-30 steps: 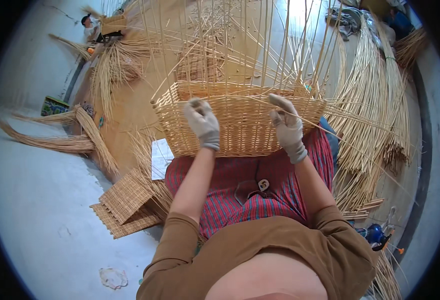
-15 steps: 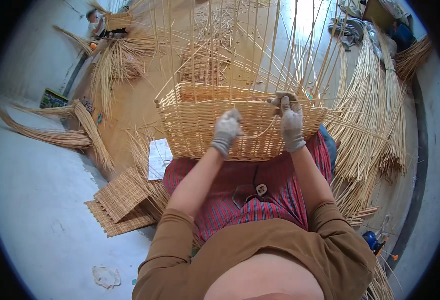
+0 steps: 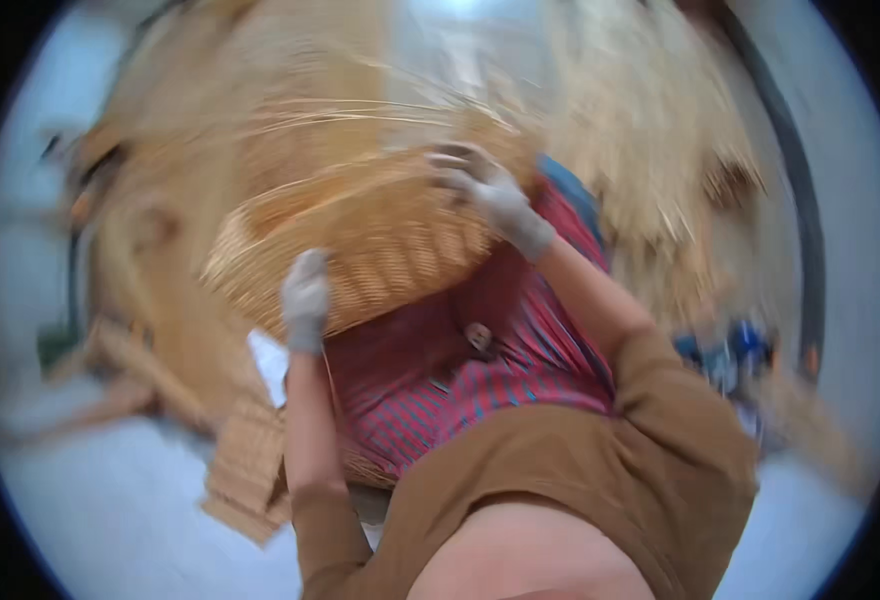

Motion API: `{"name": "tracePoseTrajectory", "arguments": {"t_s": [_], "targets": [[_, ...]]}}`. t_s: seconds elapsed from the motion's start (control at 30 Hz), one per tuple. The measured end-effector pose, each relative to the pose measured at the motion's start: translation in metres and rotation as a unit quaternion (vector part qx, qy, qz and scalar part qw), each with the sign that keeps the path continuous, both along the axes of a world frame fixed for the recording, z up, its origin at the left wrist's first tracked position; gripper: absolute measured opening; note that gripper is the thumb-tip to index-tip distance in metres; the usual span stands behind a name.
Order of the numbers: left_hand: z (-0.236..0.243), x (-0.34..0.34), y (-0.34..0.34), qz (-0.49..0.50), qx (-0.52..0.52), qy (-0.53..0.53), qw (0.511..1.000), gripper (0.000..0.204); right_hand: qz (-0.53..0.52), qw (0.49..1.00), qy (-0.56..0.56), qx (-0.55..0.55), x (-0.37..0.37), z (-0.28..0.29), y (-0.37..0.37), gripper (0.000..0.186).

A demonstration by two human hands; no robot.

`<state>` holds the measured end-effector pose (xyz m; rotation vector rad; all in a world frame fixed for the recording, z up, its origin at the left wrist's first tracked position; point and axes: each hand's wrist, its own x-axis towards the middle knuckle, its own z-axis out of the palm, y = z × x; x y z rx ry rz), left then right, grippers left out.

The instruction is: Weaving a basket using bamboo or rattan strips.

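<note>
A half-woven wicker basket (image 3: 385,245) rests tilted on my lap, its left end lower and nearer to me than the right. My right hand (image 3: 490,192), in a pale glove, grips the basket's upper right part, fingers spread over the rim. Against the left front of the wall is my left hand (image 3: 307,295), gloved too, with its fingers closed; blur hides what lies in them. Long loose canes (image 3: 390,108), smeared by motion, stick out beyond the basket's far rim.
A red striped cloth (image 3: 440,370) covers my lap. Woven panels (image 3: 245,455) lie at the lower left beside a white paper sheet (image 3: 268,365). Bundles of cane (image 3: 640,170) spread over the floor at the right, near a blue object (image 3: 750,340).
The basket has swung from level to tilted, shifting left. My right hand moved left along with it; my left hand went left and down its front. The whole view is now blurred.
</note>
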<state>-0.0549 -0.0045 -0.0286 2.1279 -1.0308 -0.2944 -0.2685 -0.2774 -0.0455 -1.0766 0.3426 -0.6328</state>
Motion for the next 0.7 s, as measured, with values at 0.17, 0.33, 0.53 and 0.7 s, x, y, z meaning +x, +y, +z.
{"name": "tracePoseTrajectory", "arguments": {"t_s": [0.17, 0.33, 0.53, 0.7], "targets": [[-0.014, -0.040, -0.003, 0.100, 0.017, 0.230, 0.968, 0.032, -0.197, 0.965, 0.129, -0.120, -0.166, -0.085, -0.081, 0.024], [-0.036, -0.064, -0.023, 0.168, -0.099, 0.316, 0.928, 0.036, -0.309, 0.721, 0.604, -0.146, -0.331, -0.183, -0.110, 0.035], [-0.053, -0.066, -0.026, 0.190, -0.126, 0.306, 0.924, 0.036, -0.178, 0.733, 0.643, -0.133, -0.348, -0.280, -0.063, 0.023], [-0.043, -0.072, -0.031, 0.206, -0.109, 0.306, 0.923, 0.034, 0.089, 0.666, 0.727, -0.138, -0.310, -0.330, -0.038, 0.031]]}}
